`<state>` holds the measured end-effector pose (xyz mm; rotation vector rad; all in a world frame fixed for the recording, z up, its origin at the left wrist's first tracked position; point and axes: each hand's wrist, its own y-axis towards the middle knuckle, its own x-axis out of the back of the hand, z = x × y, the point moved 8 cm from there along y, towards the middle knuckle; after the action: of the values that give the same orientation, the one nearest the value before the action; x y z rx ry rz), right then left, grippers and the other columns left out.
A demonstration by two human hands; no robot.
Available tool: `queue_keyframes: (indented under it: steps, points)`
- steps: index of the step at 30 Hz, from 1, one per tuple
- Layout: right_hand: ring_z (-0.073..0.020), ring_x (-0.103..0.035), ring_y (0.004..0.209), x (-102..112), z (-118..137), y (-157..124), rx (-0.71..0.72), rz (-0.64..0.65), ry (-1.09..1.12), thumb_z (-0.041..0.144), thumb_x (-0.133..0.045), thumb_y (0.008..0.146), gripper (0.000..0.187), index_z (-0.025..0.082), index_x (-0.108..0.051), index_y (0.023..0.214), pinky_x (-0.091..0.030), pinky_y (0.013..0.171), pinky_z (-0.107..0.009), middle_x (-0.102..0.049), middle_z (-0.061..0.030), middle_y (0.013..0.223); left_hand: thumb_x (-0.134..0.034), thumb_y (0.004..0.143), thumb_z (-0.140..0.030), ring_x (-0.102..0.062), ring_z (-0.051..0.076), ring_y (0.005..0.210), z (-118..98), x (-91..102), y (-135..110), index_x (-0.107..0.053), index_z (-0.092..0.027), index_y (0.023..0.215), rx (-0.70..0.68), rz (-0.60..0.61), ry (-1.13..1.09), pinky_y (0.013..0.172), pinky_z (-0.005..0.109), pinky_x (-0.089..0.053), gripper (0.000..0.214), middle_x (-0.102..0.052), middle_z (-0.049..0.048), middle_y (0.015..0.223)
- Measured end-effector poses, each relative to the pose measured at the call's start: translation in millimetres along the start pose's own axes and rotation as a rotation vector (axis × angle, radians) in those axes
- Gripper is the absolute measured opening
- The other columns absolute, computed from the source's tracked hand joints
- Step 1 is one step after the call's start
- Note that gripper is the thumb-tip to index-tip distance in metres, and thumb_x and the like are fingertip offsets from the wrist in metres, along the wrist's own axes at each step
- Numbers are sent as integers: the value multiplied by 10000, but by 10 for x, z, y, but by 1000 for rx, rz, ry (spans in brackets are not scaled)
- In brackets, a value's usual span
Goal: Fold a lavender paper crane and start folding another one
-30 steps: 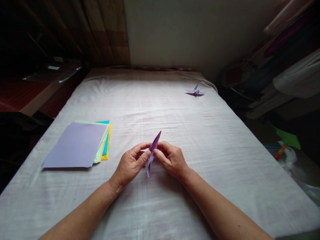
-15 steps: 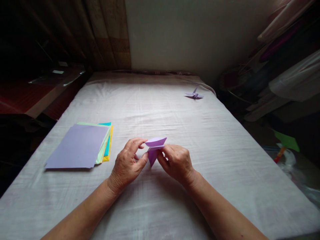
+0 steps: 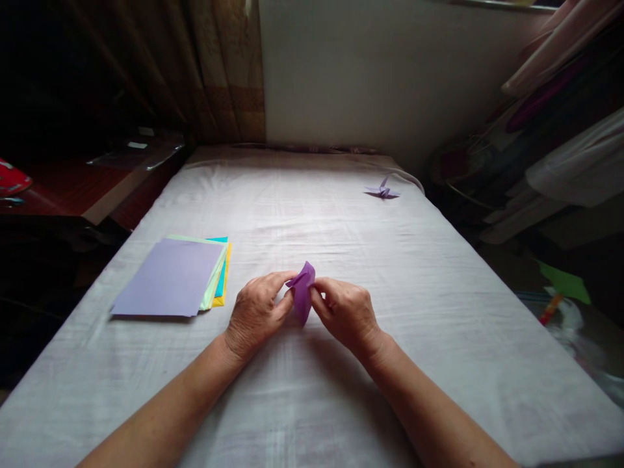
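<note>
A small folded purple paper piece (image 3: 303,294) is held just above the white sheet (image 3: 390,292), near its middle. My left hand (image 3: 256,315) pinches its left side with thumb and forefinger. On the other side, my right hand (image 3: 346,311) pinches its right edge. Both hands have their fingers closed on the paper. A stack of coloured paper sheets (image 3: 175,276), purple on top with green, teal and yellow edges showing, lies to the left of my left hand.
A finished purple paper crane (image 3: 383,190) sits at the far right of the sheet. A dark wooden table (image 3: 82,188) stands to the left. Clothes and bags (image 3: 550,149) crowd the right side. The wall closes the far end.
The purple piece was turned and refolded between my fingers, from a long upright point to a shorter, rounder shape. My view shifted slightly left.
</note>
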<state>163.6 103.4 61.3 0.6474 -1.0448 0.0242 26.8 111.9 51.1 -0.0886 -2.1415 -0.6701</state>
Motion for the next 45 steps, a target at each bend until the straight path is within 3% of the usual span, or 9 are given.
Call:
queue_keyframes:
  steps: [5,9,13,18,27,31,38,41,45]
  points:
    - [-132,-647,574,-65,-150,-45,-275,167,-6,312,-551,911,158,221,-676,943,-348,577,-234,-745,9,757,-601,877,-234,-728,193,824,-42,-88,-11,-691,-247,1050,49,50,68,770,273,-536,196,-770,2,966]
    - [-165,-692,664,-73,-196,-121,-429,274,-27,368,-603,858,290,237,-643,1114,-398,615,-244,-768,11,863,-598,884,-249,-727,181,817,-133,-131,-33,-688,-248,1054,-16,61,104,741,249,-526,192,-771,4,956]
    - [-202,-716,763,-81,-171,-152,-464,324,-75,384,-574,864,360,236,-616,1190,-430,652,-262,-768,-7,874,-593,891,-256,-727,176,798,-153,-142,-39,-690,-245,1029,-21,80,111,701,239,-510,169,-771,-7,920]
    - [-224,-715,767,-84,-173,-165,-489,366,-222,299,-523,876,292,223,-624,1139,-444,662,-283,-762,-50,886,-581,889,-234,-731,161,766,-68,-163,-38,-698,-255,1006,95,130,95,667,223,-489,167,-772,-19,869]
    - [-239,-713,849,-120,-254,-135,-551,327,-201,336,-500,882,372,237,-599,1227,-474,715,-309,-759,-52,923,-581,875,-299,-732,162,734,20,-180,-65,-709,-276,1011,217,142,-16,667,233,-486,187,-765,-32,795]
    - [-239,-710,837,-122,-261,-87,-548,342,-200,372,-509,889,345,252,-624,1191,-470,701,-303,-759,-53,917,-571,873,-310,-716,154,684,23,-183,-56,-713,-281,1008,235,151,-20,642,230,-478,199,-758,-34,770]
    - [-196,-697,886,-189,-332,-166,-464,338,-93,221,-499,882,363,324,-640,1200,-480,755,-268,-753,-2,1007,-582,839,-243,-670,143,647,59,-170,-64,-691,-288,1106,203,154,23,651,241,-488,292,-744,-36,838]
    - [-180,-667,991,-224,-350,-212,-318,322,-31,174,-525,862,431,301,-616,1264,-486,831,-252,-712,-17,1155,-584,835,-224,-670,165,789,67,-178,-65,-679,-285,1151,101,151,59,729,260,-518,335,-704,3,940]
    - [-191,-655,975,-230,-394,-244,-169,377,-79,194,-519,896,451,280,-575,1335,-501,827,-268,-699,-59,1137,-598,837,-243,-626,222,1078,76,-168,-60,-667,-269,1181,-30,92,70,918,346,-520,351,-620,67,1213]
